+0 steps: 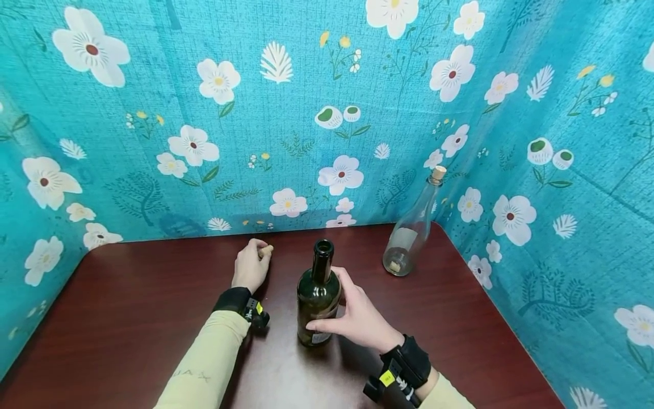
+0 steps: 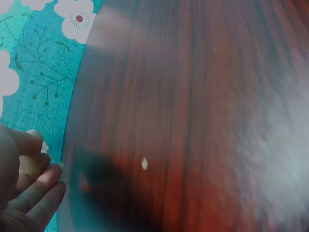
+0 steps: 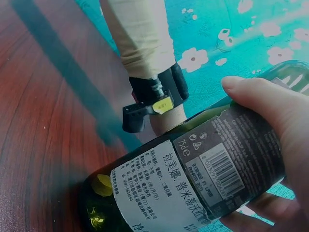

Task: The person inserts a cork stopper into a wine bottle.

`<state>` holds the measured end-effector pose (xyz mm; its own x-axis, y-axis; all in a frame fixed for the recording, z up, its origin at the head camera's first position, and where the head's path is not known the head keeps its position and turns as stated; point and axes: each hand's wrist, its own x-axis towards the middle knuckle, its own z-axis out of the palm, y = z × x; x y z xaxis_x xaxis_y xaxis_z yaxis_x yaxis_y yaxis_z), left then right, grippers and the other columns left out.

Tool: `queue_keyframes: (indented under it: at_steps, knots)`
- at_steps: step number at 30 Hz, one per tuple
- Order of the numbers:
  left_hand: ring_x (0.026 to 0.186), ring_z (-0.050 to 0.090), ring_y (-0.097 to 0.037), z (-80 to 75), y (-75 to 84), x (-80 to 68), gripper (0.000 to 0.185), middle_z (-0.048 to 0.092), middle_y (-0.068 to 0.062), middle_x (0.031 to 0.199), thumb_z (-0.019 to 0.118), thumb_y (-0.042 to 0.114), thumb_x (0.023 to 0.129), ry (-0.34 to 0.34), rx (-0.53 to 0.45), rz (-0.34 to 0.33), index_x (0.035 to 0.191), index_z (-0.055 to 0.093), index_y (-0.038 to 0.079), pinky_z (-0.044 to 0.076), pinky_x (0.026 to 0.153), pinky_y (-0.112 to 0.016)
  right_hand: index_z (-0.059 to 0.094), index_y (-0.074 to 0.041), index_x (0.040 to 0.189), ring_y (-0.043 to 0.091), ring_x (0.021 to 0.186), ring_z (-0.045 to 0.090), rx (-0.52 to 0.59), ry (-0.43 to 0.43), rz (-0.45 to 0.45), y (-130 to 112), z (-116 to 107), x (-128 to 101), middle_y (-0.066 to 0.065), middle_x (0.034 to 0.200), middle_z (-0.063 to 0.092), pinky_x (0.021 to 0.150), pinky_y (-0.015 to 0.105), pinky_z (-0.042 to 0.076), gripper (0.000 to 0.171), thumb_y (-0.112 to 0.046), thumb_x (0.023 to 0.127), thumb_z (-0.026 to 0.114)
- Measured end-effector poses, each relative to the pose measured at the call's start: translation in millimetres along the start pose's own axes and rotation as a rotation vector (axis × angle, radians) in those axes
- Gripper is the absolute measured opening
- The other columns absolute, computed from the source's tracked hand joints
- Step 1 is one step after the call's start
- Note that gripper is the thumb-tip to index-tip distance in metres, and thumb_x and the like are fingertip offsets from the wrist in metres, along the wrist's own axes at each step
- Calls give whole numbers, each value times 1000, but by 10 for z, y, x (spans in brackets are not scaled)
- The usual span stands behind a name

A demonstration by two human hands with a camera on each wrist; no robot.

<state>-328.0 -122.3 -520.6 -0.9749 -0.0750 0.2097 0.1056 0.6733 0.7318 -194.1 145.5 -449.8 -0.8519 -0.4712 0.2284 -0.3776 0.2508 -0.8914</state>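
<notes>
A dark green wine bottle (image 1: pixel 319 295) stands upright on the table, its mouth uncorked. My right hand (image 1: pixel 360 315) grips its body from the right, thumb in front and fingers behind. In the right wrist view, the bottle (image 3: pixel 193 179) shows a back label with a barcode and printed text. Farther back on the left, my left hand (image 1: pixel 249 266) pinches a cork (image 1: pixel 265 251) close to the table's far edge. The left wrist view catches the left hand (image 2: pixel 31 183) with its fingers curled; the cork is mostly hidden there.
A clear glass bottle (image 1: pixel 409 238) with a cork (image 1: pixel 438 173) in its neck stands at the back right; a small pale piece lies inside it. A tiny crumb (image 2: pixel 145 163) lies on the dark red table (image 1: pixel 128 318). Blue flowered cloth (image 1: pixel 286 125) borders the table's back and sides.
</notes>
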Motion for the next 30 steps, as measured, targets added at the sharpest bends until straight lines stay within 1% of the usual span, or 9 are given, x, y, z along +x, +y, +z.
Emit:
queue_keyframes:
  at_steps: [5, 8, 13, 16, 19, 21, 24, 27, 30]
  knots:
    - [106, 61, -38, -67, -49, 0, 24, 63, -19, 113, 61, 19, 104, 41, 16, 71, 120, 64, 1, 49, 89, -52, 34, -33, 150, 15, 116, 63, 6, 0, 2, 36, -7, 8, -6, 136, 59, 94, 40, 53, 88, -30, 82, 89]
    - [99, 58, -37, -179, 40, 12, 24, 58, -18, 108, 62, 18, 103, 84, 9, 113, 118, 63, 0, 47, 84, -50, 34, -33, 150, 15, 116, 63, 9, -2, -2, 61, -8, 7, -6, 135, 59, 94, 40, 53, 88, -30, 82, 89]
    - [91, 50, -34, -487, 432, 35, 22, 51, -16, 102, 67, 13, 100, 173, -64, 207, 116, 65, -3, 40, 79, -47, 33, -30, 151, 16, 115, 64, 26, -8, -3, 99, 1, -3, -5, 135, 60, 94, 41, 53, 89, -27, 82, 89]
    - [98, 55, -31, -679, 703, 26, 23, 54, -16, 109, 69, 13, 100, 215, -138, 277, 118, 67, -2, 46, 86, -43, 33, -31, 150, 15, 115, 64, 30, -5, 0, 103, 9, -3, -6, 134, 60, 94, 41, 53, 88, -27, 82, 89]
    - [103, 62, -29, -844, 955, -21, 30, 60, -14, 112, 69, 13, 99, 250, -206, 342, 126, 63, 0, 52, 91, -41, 33, -32, 150, 16, 114, 64, 43, -5, 4, 80, 14, 1, -6, 133, 61, 94, 43, 53, 89, -27, 82, 89]
    - [102, 66, -26, -941, 1114, -72, 37, 64, -13, 111, 70, 14, 99, 285, -248, 384, 131, 58, 1, 53, 92, -39, 33, -33, 150, 16, 113, 65, 52, -5, 7, 61, 14, 2, -5, 133, 61, 94, 45, 53, 89, -26, 82, 89]
    - [97, 68, -21, -1072, 1334, -155, 40, 67, -11, 108, 73, 14, 96, 338, -319, 453, 128, 54, 0, 53, 90, -32, 33, -34, 150, 16, 112, 65, 54, -4, 13, 39, 14, -1, -5, 132, 61, 93, 47, 53, 89, -26, 81, 90]
    - [94, 69, -17, -1188, 1550, -252, 35, 68, -9, 108, 76, 11, 93, 379, -395, 529, 120, 57, -3, 53, 88, -28, 33, -35, 150, 16, 112, 65, 52, -3, 13, 23, 19, -3, -5, 132, 61, 93, 47, 53, 89, -25, 81, 90]
    - [93, 70, -17, -1275, 1759, -360, 32, 70, -8, 107, 77, 4, 90, 387, -444, 624, 117, 62, -4, 54, 87, -28, 33, -36, 150, 15, 111, 66, 51, 0, 8, 18, 26, -1, -5, 131, 61, 93, 46, 53, 89, -25, 81, 90]
